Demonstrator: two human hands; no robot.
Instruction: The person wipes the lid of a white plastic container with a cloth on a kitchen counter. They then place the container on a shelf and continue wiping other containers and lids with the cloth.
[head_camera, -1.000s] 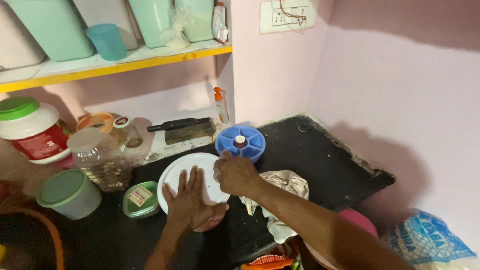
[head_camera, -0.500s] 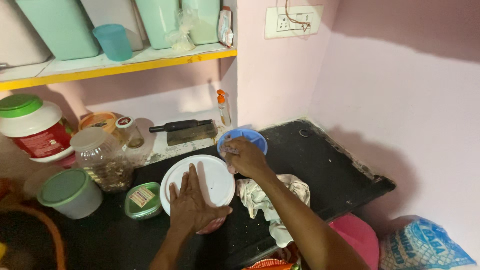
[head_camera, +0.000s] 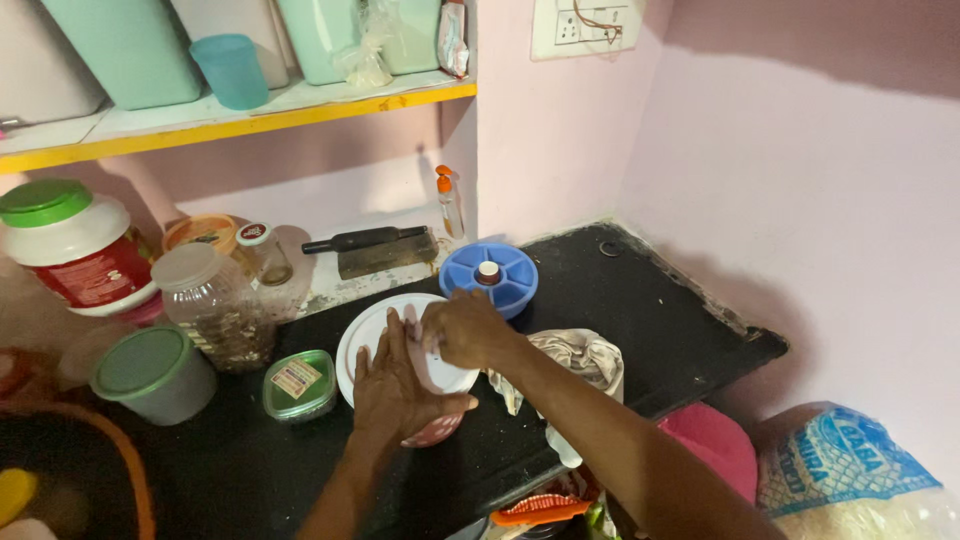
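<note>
A black countertop (head_camera: 640, 300) filled the corner under a yellow-edged shelf (head_camera: 240, 120) that carried pale green containers and a blue cup (head_camera: 232, 70). At the left stood a big white jar with a green lid (head_camera: 70, 245), then a clear jar of dark contents (head_camera: 215, 310), a grey tub with a green lid (head_camera: 155, 372) and a small green-lidded box (head_camera: 298, 384). A round blue compartment box (head_camera: 490, 278) sat behind the hands, a crumpled cloth (head_camera: 575, 360) just beside them, a dark-handled cleaver (head_camera: 375, 250) against the wall.

The round white lid (head_camera: 370, 335) lay flat near the counter's front edge, over a reddish vessel whose rim peeped out below (what was inside could not be told). The left hand (head_camera: 400, 390) pressed on it, fingers spread flat and gripping nothing. The right hand (head_camera: 465, 328) was curled at the lid's far rim, fingertips bent down onto it; whether it pinched the edge I could not tell. The lid looked placed but probably not yet seated all round.
</note>
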